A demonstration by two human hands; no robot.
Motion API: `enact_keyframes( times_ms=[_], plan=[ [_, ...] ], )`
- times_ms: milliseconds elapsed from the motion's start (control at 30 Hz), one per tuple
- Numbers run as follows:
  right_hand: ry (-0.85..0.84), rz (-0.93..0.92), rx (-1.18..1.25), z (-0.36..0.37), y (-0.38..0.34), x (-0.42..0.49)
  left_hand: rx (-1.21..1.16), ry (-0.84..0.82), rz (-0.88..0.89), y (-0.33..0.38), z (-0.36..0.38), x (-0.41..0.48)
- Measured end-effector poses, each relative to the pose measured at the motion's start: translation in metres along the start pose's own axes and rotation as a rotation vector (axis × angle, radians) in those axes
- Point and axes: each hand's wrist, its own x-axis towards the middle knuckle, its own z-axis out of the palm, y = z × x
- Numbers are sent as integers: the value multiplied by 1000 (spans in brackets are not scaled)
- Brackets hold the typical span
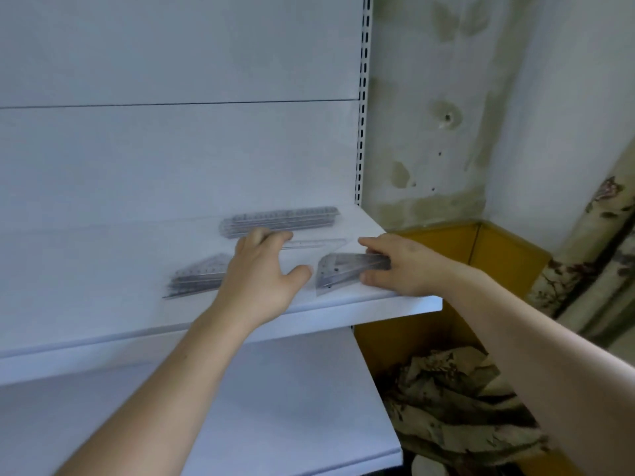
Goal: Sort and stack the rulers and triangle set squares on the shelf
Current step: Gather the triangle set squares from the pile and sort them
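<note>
The head view looks down on a white shelf [103, 255] with clear plastic drawing tools lying on it in separate groups. At the far side a stack of rulers [280, 219] lies flat, running left to right, close to the back panel. Near the front edge on the left lies a stack of triangle set squares [197, 276]. Toward the right end of the shelf is a second pile of set squares [343, 269], and between it and the ruler stack a single loose ruler [318, 242] lies flat on the board.

The left hand [261, 273] reaches over the middle of the shelf, palm down, with its fingers spread fairly wide and the thumb out to the right. Its fingertips lie at the near edge of the ruler stack, by the left end of the loose ruler; I cannot tell whether they press on either. It holds nothing. The right hand [402, 266] is closed on the right-hand pile of set squares, thumb on the far side and fingers curled along the near edge, squaring the pieces together.

The sorting looks nearly done: three groups are formed and one ruler lies apart. The step in hand seems to be tidying the right-hand triangles. The next move probably calls for sliding the loose ruler up onto the ruler stack, and for lifting thin slippery plastic cleanly off a smooth board.

Off the shelf to the right stands a yellow box [508, 259] holding crumpled fabric.
</note>
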Motion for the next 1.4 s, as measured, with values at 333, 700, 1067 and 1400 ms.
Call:
enact_keyframes(
  times_ms=[333, 700, 1067, 1400],
  plan=[
    [249, 146, 183, 17, 22, -15, 10, -262, 91, 31, 25, 14],
    [275, 119, 165, 23, 26, -11, 72, -490, 75, 36, 37, 38],
    [-40, 87, -83, -24, -3, 5, 170, -481, 117, 36, 2, 45],
    [-65, -83, -367, -17, -138, 68, 382, -397, 48, -71, -97, 18]
  ],
)
